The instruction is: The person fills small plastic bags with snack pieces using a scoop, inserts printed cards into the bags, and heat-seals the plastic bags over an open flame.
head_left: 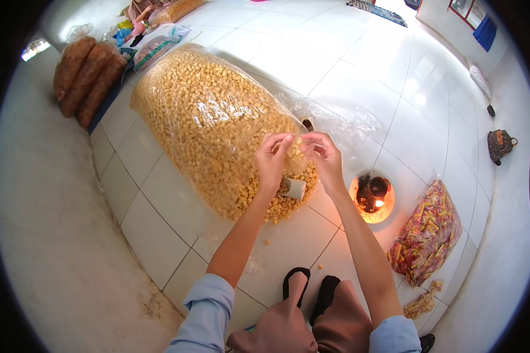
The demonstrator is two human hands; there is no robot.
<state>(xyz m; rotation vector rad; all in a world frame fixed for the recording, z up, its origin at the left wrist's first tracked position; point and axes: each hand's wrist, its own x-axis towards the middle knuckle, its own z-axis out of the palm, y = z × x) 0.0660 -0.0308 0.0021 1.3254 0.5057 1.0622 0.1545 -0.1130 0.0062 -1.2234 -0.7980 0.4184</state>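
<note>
Both hands are raised close together over the mouth of a large clear bag (200, 112) full of yellow-brown snack pieces. My left hand (274, 154) pinches the edge of a small clear plastic bag (295, 154) that holds some pieces. On its other side, my right hand (321, 152) has its fingers closed at the top edge of the same small bag. Below the hands, a white cup (293, 188) lies on its side among loose pieces.
A small flame burns in a round dish (386, 207) right of my right forearm. Beyond it is a bag of colourful packets (427, 232), with small filled bags (421, 305) nearer. Brown-filled sacks (88, 76) lean at the left wall.
</note>
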